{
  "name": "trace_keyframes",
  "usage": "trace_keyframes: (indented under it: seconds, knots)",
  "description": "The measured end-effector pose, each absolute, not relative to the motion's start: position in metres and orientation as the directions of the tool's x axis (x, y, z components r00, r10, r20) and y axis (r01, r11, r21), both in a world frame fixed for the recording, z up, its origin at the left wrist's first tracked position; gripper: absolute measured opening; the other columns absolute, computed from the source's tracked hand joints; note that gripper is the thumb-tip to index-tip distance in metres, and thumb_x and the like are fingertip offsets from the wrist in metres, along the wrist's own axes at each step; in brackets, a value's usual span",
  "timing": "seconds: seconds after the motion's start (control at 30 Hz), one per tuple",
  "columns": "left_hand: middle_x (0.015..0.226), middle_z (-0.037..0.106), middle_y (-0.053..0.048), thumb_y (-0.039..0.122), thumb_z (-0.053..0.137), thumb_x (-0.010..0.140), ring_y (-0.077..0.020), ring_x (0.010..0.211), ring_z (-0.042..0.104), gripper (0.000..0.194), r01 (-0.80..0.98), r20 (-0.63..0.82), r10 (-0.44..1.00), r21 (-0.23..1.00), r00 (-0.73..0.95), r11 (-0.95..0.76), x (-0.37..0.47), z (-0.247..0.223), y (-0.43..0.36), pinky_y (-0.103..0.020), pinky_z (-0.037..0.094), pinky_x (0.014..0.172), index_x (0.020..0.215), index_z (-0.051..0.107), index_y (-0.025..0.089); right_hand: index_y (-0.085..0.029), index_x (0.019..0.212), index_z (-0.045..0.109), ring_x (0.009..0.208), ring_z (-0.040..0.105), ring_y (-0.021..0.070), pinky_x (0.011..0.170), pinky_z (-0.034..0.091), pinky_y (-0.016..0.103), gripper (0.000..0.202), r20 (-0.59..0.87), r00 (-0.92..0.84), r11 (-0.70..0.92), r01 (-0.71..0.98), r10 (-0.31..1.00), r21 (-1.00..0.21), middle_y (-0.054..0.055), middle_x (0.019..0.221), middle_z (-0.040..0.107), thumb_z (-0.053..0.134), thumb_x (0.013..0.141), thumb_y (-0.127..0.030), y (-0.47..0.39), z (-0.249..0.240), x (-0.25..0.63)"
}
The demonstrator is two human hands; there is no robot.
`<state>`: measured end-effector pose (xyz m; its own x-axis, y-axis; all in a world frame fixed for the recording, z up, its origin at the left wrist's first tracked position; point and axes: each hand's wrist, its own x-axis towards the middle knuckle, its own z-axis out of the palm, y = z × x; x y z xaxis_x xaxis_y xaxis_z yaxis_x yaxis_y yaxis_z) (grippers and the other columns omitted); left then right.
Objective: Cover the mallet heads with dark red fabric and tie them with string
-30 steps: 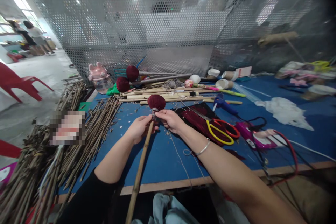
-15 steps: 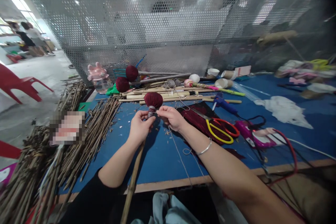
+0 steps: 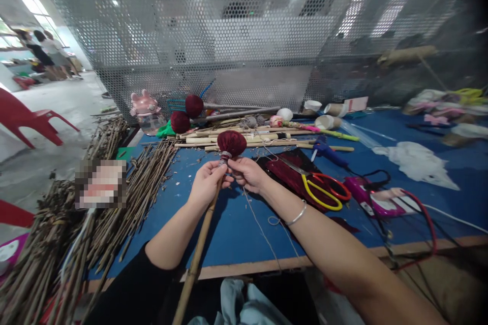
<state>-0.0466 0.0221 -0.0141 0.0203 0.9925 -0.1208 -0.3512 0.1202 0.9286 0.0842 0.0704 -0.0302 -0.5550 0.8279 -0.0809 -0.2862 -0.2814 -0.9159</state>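
Note:
A dark red cloth-covered ball [image 3: 232,143] tops a long bamboo stick [image 3: 198,249], which slants down toward my lap. Grey string [image 3: 225,155] is wrapped round the cloth neck below the ball. My left hand [image 3: 209,180] is closed round the stick just under that neck. Close beside it, my right hand [image 3: 247,173] pinches at the wrapped neck with its fingertips; the string appears to run from there, and a loose thread [image 3: 259,221] trails down over the blue table [image 3: 244,244]. What exactly lies between the right fingertips is too small to make out.
Yellow and red-handled scissors [image 3: 324,190] lie on dark red cloth at right, near a blue glue gun [image 3: 330,152] and a purple device [image 3: 366,195]. Bundled twigs [image 3: 141,193] cover the left side. Two more red balls [image 3: 186,114] and sticks lie behind. People stand far left.
The ball has turned and tilted slightly right, with its stick. My right hand has moved in against the neck, close to my left fingers. The view has shifted slightly.

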Motion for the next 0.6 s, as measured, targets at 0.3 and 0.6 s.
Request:
trace_keyframes:
  seconds: [0.3,0.6]
  knots:
    - [0.059,0.057,-0.001,0.032,0.05,0.082,-0.0064,0.044,0.052,0.02,-0.247,-0.23,0.969,0.937,0.092,0.246,-0.039,-0.015,0.017,-0.016,0.041,0.041,0.075,0.05,0.013,-0.013,0.069,0.053,0.032,0.024,0.0015,0.033,0.008,0.016,0.031,-0.112,-0.537,-0.277,-0.237,0.836,-0.931,-0.006,0.043,0.044,0.066,0.069,-0.041,0.069,-0.042,0.083]
    - [0.058,0.042,0.006,0.046,0.057,0.074,-0.0013,0.038,0.03,0.032,-0.263,-0.215,0.974,0.938,0.071,0.226,-0.046,-0.011,0.02,-0.012,0.02,0.033,0.072,0.044,0.016,-0.016,0.063,0.048,0.033,0.015,0.0028,0.034,0.009,0.019,0.039,-0.073,-0.526,-0.161,-0.124,0.848,-0.979,-0.012,0.038,0.027,0.061,0.069,-0.052,0.068,-0.041,0.082]
